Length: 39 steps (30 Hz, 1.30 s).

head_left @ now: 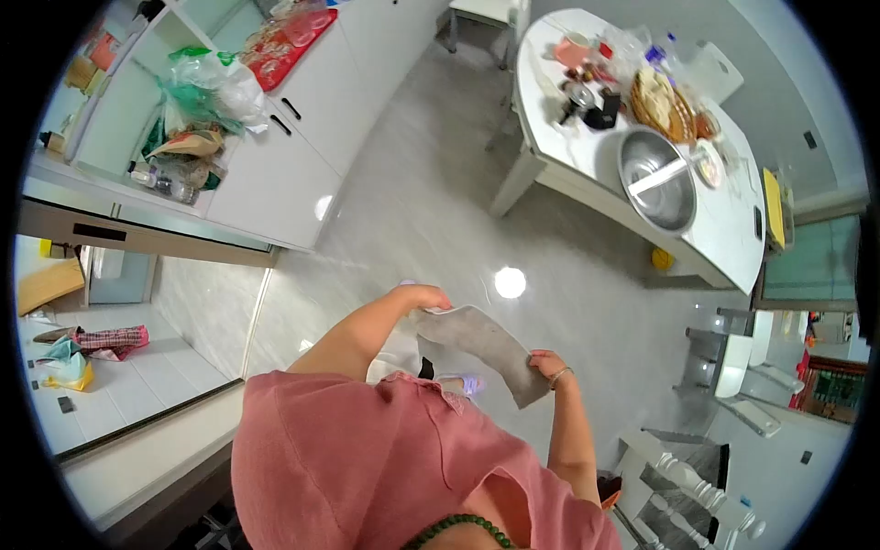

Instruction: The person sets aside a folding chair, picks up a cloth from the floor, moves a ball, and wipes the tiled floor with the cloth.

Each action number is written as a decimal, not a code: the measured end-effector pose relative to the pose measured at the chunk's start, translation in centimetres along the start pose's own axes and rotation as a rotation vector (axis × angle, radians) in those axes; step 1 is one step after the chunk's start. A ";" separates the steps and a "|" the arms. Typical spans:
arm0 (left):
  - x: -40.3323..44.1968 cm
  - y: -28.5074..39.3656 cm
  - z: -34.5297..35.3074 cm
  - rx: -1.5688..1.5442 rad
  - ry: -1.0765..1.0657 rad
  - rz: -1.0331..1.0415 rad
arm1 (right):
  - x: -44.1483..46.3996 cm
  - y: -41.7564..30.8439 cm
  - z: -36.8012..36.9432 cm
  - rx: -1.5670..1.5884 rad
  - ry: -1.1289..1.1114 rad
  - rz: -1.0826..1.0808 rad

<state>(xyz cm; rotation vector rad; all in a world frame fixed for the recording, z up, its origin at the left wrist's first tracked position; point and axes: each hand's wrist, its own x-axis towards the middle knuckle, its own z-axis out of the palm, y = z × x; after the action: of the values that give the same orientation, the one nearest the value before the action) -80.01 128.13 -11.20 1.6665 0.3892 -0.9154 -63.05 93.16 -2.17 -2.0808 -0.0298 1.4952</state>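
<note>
A wide, limp grey cloth (484,341) is stretched between my two hands above the floor. My left hand (426,298) is closed on its left end, near the top corner. At the opposite end, my right hand (550,365) pinches the cloth's edge; a bracelet sits on that wrist. The middle of the cloth sags slightly and curves. Beneath it, a light purple shoe (471,384) shows on the floor.
Ahead to the right stands a white table (591,174) with a steel basin (639,151), a wicker basket (680,121) and other items. White cabinets (302,174) carry plastic bags (215,87) at the left. A doorway threshold (259,316) lies left; white chairs (733,362) stand right.
</note>
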 end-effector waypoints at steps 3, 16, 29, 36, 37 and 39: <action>-4.1 -2.6 -7.0 0.074 0.038 -0.054 | 4.2 -6.6 2.8 -0.180 -0.169 -0.036; -18.6 -9.8 -28.5 -0.161 0.402 0.029 | 14.2 -36.2 12.4 -0.511 -0.192 -0.480; -13.7 -2.9 -52.3 -0.277 0.628 0.020 | 29.1 -59.8 7.1 -0.541 -0.139 -0.589; -7.0 3.2 -64.7 -0.448 0.825 0.041 | 35.2 -73.0 5.2 -0.571 0.025 -0.607; -5.2 4.0 -66.0 -0.448 0.825 0.041 | 36.1 -74.8 5.2 -0.495 0.036 -0.576; -0.8 5.7 -68.8 -0.543 0.831 0.054 | 38.4 -78.6 5.4 -0.409 0.058 -0.546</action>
<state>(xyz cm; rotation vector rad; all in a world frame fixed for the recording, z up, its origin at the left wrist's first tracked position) -51.62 190.45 -2.74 1.4574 1.0413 -0.0044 -29.62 174.21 -0.57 -2.1725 -0.8730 1.1514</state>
